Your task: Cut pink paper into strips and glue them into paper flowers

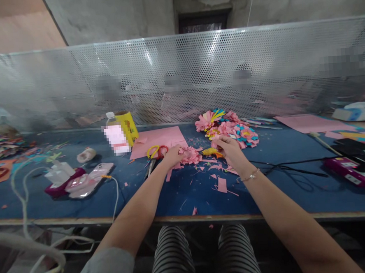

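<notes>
My left hand [173,154] is closed on the edge of a pink fringed paper flower [190,155] lying on the blue table [186,194]. My right hand [228,146] pinches a small pink paper piece [215,142] just right of that flower. A yellow-orange tool [211,152] lies between my hands. Scissors with yellow and red handles [154,154] lie just left of my left hand, on a pink paper sheet [160,138]. A heap of finished pink, yellow and blue paper flowers [228,127] sits behind my right hand.
Pink scraps [221,183] litter the table in front. Two phones [86,181] with a white charger cable lie at left, a bottle and yellow can [122,131] behind them. Black cables [295,166] and a magenta device [351,171] lie at right. A perforated metal screen [178,75] bounds the back.
</notes>
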`<action>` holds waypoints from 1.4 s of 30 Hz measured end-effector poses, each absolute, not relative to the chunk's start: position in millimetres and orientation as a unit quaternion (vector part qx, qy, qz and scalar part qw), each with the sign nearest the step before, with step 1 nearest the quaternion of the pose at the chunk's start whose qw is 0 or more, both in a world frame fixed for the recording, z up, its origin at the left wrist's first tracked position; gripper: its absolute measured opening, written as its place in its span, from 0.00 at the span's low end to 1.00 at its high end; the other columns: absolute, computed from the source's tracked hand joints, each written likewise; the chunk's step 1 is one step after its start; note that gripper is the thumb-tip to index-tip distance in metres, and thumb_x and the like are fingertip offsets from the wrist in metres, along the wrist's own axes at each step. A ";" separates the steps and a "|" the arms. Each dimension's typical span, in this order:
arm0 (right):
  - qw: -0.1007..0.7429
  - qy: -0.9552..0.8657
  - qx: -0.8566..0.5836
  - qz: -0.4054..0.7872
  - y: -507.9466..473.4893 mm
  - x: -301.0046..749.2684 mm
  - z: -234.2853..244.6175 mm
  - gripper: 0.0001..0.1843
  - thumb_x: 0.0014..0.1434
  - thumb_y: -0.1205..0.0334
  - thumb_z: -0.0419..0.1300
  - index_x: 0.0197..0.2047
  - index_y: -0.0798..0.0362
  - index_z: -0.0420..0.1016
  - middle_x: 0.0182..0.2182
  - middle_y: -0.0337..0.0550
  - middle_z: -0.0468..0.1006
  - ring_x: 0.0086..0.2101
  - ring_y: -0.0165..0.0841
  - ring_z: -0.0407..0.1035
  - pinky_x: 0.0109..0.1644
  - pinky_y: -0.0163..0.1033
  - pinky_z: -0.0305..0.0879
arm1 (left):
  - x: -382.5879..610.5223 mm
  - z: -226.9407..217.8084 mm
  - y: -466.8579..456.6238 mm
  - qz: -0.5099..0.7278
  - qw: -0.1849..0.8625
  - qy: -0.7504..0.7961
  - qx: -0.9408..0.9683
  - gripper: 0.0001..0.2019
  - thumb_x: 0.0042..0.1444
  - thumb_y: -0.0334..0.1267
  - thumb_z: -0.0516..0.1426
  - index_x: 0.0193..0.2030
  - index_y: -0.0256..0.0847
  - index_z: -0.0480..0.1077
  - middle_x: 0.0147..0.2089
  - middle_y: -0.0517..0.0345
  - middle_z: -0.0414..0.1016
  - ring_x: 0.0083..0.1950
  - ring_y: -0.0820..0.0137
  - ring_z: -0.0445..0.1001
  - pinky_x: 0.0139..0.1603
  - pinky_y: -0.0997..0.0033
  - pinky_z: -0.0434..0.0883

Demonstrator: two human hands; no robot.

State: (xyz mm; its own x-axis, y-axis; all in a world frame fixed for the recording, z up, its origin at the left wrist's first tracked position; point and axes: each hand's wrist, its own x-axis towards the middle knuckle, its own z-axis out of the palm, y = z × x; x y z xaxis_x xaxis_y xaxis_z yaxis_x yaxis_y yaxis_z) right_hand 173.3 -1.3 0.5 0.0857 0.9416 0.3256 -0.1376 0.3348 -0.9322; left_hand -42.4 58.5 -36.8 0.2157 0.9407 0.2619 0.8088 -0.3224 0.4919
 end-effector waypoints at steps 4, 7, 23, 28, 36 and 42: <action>0.628 -0.516 -0.390 0.433 0.5 173.4 -2.6 0.16 0.41 0.57 0.63 0.17 0.54 0.60 0.15 0.32 0.60 0.18 0.21 0.53 0.20 0.30 0.50 | -46.4 -31.7 58.7 0.314 0.143 0.598 0.724 0.18 0.39 0.31 0.54 0.41 0.38 0.66 0.36 0.54 0.73 0.37 0.68 0.70 0.36 0.72 0.65; 0.626 -0.515 -0.395 0.433 1.2 173.8 -3.2 0.16 0.41 0.58 0.63 0.16 0.55 0.60 0.15 0.32 0.58 0.18 0.20 0.52 0.20 0.29 0.49 | -53.2 -25.5 60.9 0.356 0.174 0.601 0.694 0.15 0.36 0.29 0.54 0.36 0.36 0.67 0.34 0.54 0.73 0.36 0.69 0.70 0.36 0.72 0.65; 0.557 -0.580 -0.386 0.452 -4.1 170.5 -0.8 0.17 0.41 0.53 0.63 0.19 0.54 0.61 0.19 0.35 0.65 0.24 0.24 0.61 0.30 0.33 0.62 | -47.8 -10.2 48.9 0.499 0.177 0.411 0.742 0.08 0.37 0.26 0.55 0.27 0.37 0.62 0.32 0.59 0.66 0.37 0.72 0.67 0.39 0.70 0.66; 0.542 -0.547 -0.381 0.512 -8.9 166.1 2.2 0.16 0.40 0.54 0.63 0.21 0.54 0.60 0.21 0.35 0.67 0.26 0.27 0.66 0.34 0.37 0.65 | -42.1 -16.8 49.2 0.544 0.243 0.462 0.657 0.19 0.34 0.28 0.59 0.35 0.38 0.56 0.33 0.60 0.65 0.33 0.74 0.68 0.33 0.73 0.66; 0.520 -0.584 -0.412 0.468 -6.2 165.7 0.2 0.15 0.42 0.54 0.60 0.24 0.54 0.60 0.20 0.34 0.67 0.21 0.23 0.62 0.27 0.32 0.61 | -35.3 -15.9 41.6 0.516 0.265 0.493 0.648 0.22 0.33 0.27 0.58 0.37 0.38 0.55 0.28 0.64 0.64 0.29 0.76 0.66 0.27 0.77 0.63; 0.527 -0.632 -0.445 0.352 -5.3 168.4 -0.7 0.13 0.46 0.54 0.58 0.29 0.55 0.64 0.20 0.33 0.63 0.19 0.22 0.56 0.21 0.30 0.51 | -38.4 -15.7 46.0 0.545 0.207 0.491 0.648 0.19 0.37 0.31 0.59 0.36 0.38 0.56 0.25 0.64 0.65 0.28 0.75 0.67 0.28 0.76 0.63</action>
